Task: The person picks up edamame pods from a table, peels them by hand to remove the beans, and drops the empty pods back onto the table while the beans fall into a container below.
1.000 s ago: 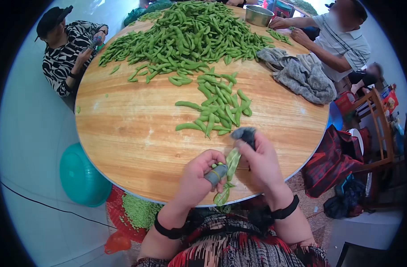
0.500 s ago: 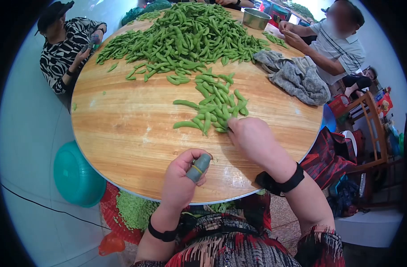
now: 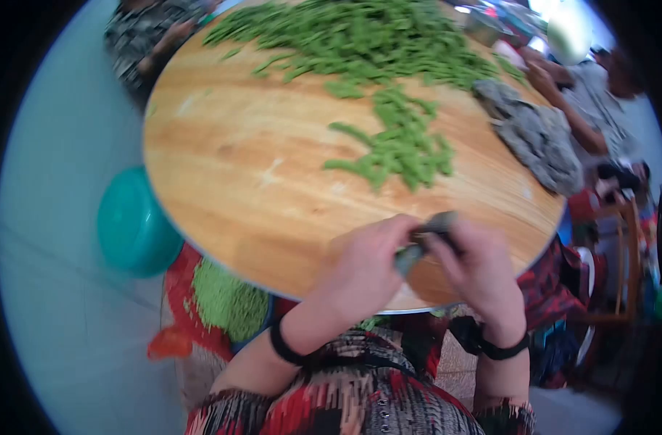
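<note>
Over the near edge of the round wooden table [image 3: 229, 159], my left hand [image 3: 360, 268] and my right hand [image 3: 484, 268] meet, fingers bent and pressed close together. A grey-green finger cover [image 3: 409, 257] sits on my left thumb; dark grey-green covering [image 3: 441, 223] also shows at my right fingertips. Motion blur hides whatever is between the fingers. Just beyond my hands lies a small group of green soybean pods [image 3: 403, 145]. Farther back, a large heap of pods [image 3: 367, 36] spreads across the table.
A crumpled grey cloth [image 3: 530, 134] lies at the table's right edge. Teal basin [image 3: 131, 221] stands at left; shelled green beans [image 3: 229, 297] lie below the table edge. People sit at left [image 3: 146, 51] and right [image 3: 599, 101]. A wooden chair [image 3: 628, 268] stands at right.
My right hand has left the small group of pods and come back to my left hand, which has moved right. The view has shifted, so the table sits higher and tilted.
</note>
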Motion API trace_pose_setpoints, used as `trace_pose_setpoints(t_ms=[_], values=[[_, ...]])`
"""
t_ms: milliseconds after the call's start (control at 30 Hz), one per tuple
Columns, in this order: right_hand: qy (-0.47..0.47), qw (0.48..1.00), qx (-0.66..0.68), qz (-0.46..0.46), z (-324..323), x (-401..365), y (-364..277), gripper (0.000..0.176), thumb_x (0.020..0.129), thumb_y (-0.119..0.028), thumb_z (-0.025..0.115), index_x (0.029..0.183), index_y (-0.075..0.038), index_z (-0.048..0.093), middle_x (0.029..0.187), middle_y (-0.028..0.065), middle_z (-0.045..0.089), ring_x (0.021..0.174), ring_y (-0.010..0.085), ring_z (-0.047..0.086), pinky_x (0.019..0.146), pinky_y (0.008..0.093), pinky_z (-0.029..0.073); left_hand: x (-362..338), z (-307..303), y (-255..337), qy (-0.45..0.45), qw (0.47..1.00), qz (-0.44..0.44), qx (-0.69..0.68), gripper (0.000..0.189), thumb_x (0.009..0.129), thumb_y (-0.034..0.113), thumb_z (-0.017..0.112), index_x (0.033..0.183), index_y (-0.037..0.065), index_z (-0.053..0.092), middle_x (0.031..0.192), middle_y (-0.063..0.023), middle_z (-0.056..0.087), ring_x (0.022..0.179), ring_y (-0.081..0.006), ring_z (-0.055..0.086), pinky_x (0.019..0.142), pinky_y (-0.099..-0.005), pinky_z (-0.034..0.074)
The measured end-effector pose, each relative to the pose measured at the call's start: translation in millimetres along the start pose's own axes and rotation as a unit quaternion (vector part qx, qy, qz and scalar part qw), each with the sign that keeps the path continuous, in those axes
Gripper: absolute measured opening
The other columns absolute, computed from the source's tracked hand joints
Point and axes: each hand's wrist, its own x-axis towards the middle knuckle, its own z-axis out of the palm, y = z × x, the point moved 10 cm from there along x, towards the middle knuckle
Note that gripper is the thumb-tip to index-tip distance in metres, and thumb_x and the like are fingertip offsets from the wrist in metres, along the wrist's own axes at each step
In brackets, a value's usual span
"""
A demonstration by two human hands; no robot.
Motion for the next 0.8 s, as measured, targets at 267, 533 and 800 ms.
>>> trace_pose_setpoints(t_ms=[267,533,800], values=[[-0.076,0.895,0.348,0.267,46.7,-27.7,40.7,0.020,0.093,-0.016,0.044,0.103,-0.001,0.054,0.067,-0.0020,0.049,0.053,0.0023,0.037,0.046,0.0173,0.027,-11.4,21.9,-40.3,0.037,0.811,-0.205,-0.547,0.010,0.080,0.009,0.066,0.078,0.001,0.061,0.073,0.0009,0.059,0.064,-0.0055,0.051,0.056,-0.0200,0.041],[-0.021,0.793,0.537,0.288,64.7,-24.4,50.1,0.020,0.093,-0.018,0.046,0.100,-0.001,0.053,0.057,-0.0010,0.046,0.040,0.0021,0.029,0.036,0.0169,0.019,-13.5,-12.8,-40.5,0.155,0.925,-0.131,-0.320,0.013,0.078,0.005,0.065,0.076,-0.004,0.056,0.064,-0.0059,0.054,0.059,-0.0089,0.051,0.052,-0.0265,0.042],[-0.091,0.810,0.512,0.272,66.5,-25.2,30.7,0.023,0.094,-0.022,0.042,0.096,-0.001,0.052,0.062,0.0008,0.049,0.045,0.0036,0.034,0.041,0.0178,0.026,-21.8,-16.9,-41.8,0.181,0.941,-0.125,-0.257,0.008,0.084,0.001,0.054,0.091,0.000,0.058,0.077,-0.0001,0.056,0.073,-0.0052,0.050,0.064,-0.0216,0.043]])
